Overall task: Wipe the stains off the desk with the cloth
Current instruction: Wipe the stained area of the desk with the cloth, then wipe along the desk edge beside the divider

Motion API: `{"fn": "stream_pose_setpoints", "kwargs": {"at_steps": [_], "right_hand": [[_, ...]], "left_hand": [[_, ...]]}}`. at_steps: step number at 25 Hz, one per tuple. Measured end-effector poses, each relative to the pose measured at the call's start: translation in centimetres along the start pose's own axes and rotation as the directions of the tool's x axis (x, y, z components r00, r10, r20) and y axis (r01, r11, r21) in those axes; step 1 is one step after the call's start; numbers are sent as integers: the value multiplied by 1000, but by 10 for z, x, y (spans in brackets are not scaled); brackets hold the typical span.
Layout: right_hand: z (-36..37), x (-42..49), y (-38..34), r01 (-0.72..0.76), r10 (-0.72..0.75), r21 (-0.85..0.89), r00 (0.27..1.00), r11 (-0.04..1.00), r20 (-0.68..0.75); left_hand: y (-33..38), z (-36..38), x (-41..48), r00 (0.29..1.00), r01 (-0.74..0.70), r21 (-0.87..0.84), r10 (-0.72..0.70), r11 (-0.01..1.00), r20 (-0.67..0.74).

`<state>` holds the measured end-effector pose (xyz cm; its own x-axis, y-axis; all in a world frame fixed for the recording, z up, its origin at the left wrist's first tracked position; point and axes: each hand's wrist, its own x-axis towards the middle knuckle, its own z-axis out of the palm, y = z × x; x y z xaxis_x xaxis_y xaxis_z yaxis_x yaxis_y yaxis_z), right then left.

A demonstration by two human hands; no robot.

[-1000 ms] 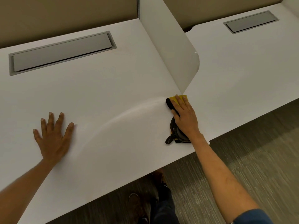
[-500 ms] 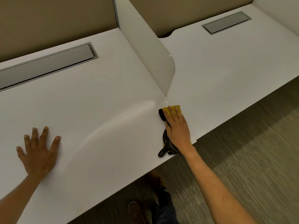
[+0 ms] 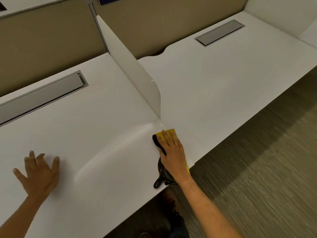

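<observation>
My right hand (image 3: 172,152) lies flat on a yellow and black cloth (image 3: 160,134), pressing it onto the white desk (image 3: 96,127) near the front edge, just in front of the divider's lower end. Most of the cloth is hidden under the palm; a black strap end (image 3: 157,183) sticks out by the wrist. A curved damp streak (image 3: 116,148) runs left from the cloth across the desk. My left hand (image 3: 38,174) rests on the desk at the left with fingers spread and nothing in it.
A white upright divider (image 3: 135,73) separates this desk from the neighbouring white desk (image 3: 231,86). Each desk has a grey cable flap (image 3: 42,97) (image 3: 219,32) at the back. Beige partition walls stand behind. Carpet floor (image 3: 257,177) and my shoes lie below the front edge.
The view has shifted, so the desks sit further left and lower. My right hand with the cloth has slid slightly toward the front edge. My left hand stays flat on the desk.
</observation>
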<state>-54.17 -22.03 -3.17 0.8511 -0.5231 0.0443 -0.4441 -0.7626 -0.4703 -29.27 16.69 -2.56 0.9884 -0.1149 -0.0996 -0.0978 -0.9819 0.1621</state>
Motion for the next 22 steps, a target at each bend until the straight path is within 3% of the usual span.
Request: {"fn": "stream_pose_setpoints", "kwargs": {"at_steps": [6, 10, 13, 16, 22], "right_hand": [[-6, 3, 9, 52, -55, 58, 998, 997, 44], [-17, 0, 25, 91, -108, 129, 985, 987, 133], [-31, -3, 39, 100, -138, 201, 973, 974, 185], [-48, -2, 50, 17, -116, 339, 955, 941, 274], [-97, 15, 95, -183, -82, 672, 936, 718, 343]], "left_hand": [[168, 9, 16, 964, -262, -41, 264, 964, 39], [232, 25, 24, 923, -372, -51, 375, 927, 83], [246, 35, 37, 925, -363, -49, 366, 931, 105], [245, 44, 48, 937, -317, -41, 319, 948, 144], [245, 58, 48, 956, -270, -54, 275, 961, 102]]}}
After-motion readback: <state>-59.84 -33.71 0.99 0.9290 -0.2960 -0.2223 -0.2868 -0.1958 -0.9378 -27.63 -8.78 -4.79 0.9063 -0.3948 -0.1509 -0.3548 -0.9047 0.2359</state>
